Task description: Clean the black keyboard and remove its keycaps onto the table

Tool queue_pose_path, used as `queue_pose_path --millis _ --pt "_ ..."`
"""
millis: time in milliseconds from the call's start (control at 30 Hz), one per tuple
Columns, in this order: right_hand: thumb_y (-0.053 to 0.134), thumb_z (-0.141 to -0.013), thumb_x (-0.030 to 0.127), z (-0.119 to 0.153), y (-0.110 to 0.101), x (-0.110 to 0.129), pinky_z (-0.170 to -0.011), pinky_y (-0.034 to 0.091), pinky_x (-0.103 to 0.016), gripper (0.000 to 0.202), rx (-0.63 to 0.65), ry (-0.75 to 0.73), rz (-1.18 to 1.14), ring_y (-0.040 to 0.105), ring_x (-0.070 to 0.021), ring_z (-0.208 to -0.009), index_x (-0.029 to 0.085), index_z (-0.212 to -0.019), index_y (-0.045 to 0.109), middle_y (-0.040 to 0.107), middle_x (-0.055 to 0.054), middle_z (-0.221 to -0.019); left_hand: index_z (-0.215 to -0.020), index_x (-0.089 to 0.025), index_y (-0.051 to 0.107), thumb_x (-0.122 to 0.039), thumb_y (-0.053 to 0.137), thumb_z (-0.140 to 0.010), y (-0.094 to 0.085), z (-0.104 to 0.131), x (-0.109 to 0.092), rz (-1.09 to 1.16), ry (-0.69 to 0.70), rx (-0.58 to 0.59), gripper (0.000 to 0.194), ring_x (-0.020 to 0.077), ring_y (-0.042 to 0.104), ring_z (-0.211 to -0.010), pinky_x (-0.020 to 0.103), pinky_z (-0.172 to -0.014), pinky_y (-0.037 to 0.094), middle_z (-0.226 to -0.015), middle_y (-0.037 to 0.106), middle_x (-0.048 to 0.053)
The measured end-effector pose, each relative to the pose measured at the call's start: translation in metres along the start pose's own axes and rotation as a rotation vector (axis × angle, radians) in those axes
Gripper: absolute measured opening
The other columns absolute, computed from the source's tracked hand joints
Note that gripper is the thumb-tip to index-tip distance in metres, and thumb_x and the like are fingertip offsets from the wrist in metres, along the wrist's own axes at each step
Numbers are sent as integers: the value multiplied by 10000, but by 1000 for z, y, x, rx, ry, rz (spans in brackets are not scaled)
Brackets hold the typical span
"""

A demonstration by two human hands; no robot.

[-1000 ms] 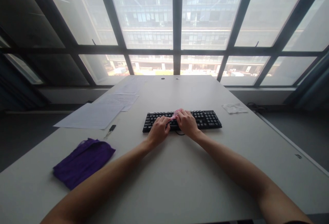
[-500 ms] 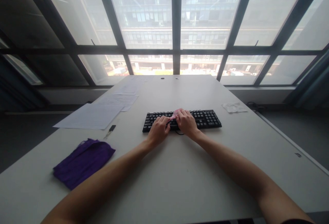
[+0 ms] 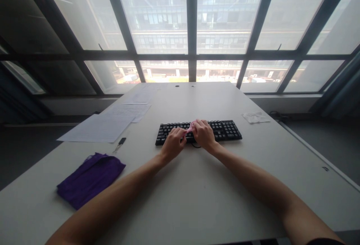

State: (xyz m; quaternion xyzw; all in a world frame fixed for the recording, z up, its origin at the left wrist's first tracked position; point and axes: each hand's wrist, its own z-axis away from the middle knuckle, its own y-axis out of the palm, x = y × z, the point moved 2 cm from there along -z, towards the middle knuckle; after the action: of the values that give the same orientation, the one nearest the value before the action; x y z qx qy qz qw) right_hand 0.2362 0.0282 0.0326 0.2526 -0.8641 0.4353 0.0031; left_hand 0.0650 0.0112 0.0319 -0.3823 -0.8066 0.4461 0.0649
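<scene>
You had a small pink object (image 3: 191, 127) pinched over the middle of the black keyboard (image 3: 225, 129), too small and too covered by your fingers to tell what it was. Your right hand (image 3: 204, 135) was curled around it from the right, its grip closed on the pink object, while your left hand (image 3: 173, 144) met it from the left with the fingers bent, touching its near end; whether that grip truly clamped it you could not tell from here. Both hands rested at the keyboard's front edge, and a dark loop of cord (image 3: 196, 146) peeked out just beneath your right wrist. The keyboard lay on the white table (image 3: 197, 192). Well to the left lay a folded purple cloth (image 3: 90, 178), with a small dark clip-like item (image 3: 120, 143) between it and the sheets of paper (image 3: 98, 127) farther back. To the right of the keyboard sat a crumpled white wrapper (image 3: 255, 117).
</scene>
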Motion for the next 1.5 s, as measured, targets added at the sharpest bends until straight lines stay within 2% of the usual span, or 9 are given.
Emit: queue_pose_path --millis 167,367,900,1500 --pt "425 -1024 244 1 -1 2 -976 416 -342 269 30 -11 7 537 -241 -1084 187 -1060 684 688 -96 -1121 -983 -198 607 -90 508 -890 1 0 -1 32 -16 10 173 215 564 -903 353 -856 482 -921 616 52" --pt "430 -1021 245 1 1 3 -979 416 -359 267 68 -12 36 531 -250 -1095 186 -1093 680 681 -106 -1150 -1233 -222 580 -142 533 -918 4 1 0 109 -11 28 328 232 585 -1046 388 -953 486 -1104 631 74" --pt "452 -1008 218 2 2 4 -974 401 -343 197 47 -3 -4 543 -242 -1083 195 -1029 647 696 -87 -1103 -1190 -240 630 -120 549 -891 4 2 -1 -33 -26 57 332 234 583 -991 376 -912 469 -1070 659 60" --pt "447 -1011 233 2 1 5 -982 396 -350 211 51 -11 2 543 -245 -1089 187 -1044 650 694 -93 -1105 -1243 -240 650 -96 531 -888 5 2 3 31 -14 72 401 217 597 -972 380 -921 488 -1028 664 64"
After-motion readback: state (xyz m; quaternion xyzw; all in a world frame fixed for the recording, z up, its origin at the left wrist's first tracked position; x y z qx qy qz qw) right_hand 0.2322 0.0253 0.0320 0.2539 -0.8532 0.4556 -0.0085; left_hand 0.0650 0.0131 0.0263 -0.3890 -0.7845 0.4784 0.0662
